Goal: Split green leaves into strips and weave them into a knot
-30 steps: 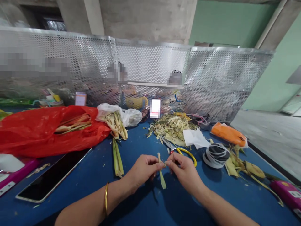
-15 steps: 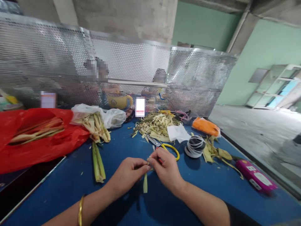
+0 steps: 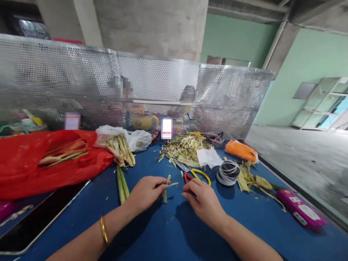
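Note:
My left hand (image 3: 148, 192) pinches a pale green leaf strip (image 3: 165, 195) between thumb and fingertips; short ends stick out above, below and to the right. My right hand (image 3: 202, 197) is apart from it, thumb and fingers slightly spread, with nothing visible between them. Its fingers lie right at the handles of the scissors (image 3: 200, 175), one red and one yellow; whether they touch is unclear. The blades point up-left toward a heap of leaf scraps (image 3: 187, 148). Left of my left hand lies a green stalk bundle (image 3: 122, 185).
A red plastic bag (image 3: 65, 174) with dried leaves lies left, beside a black flat screen (image 3: 46, 221). A ribbon spool (image 3: 228, 174), white paper (image 3: 209, 157), orange packet (image 3: 241, 150) and purple pack (image 3: 300, 210) are right. People sit behind a perforated metal screen (image 3: 160, 79).
My hands have come apart. The leaf strip stays in my left hand, while my right hand has let go of it and moved right, near the scissors handles. The view has shifted slightly.

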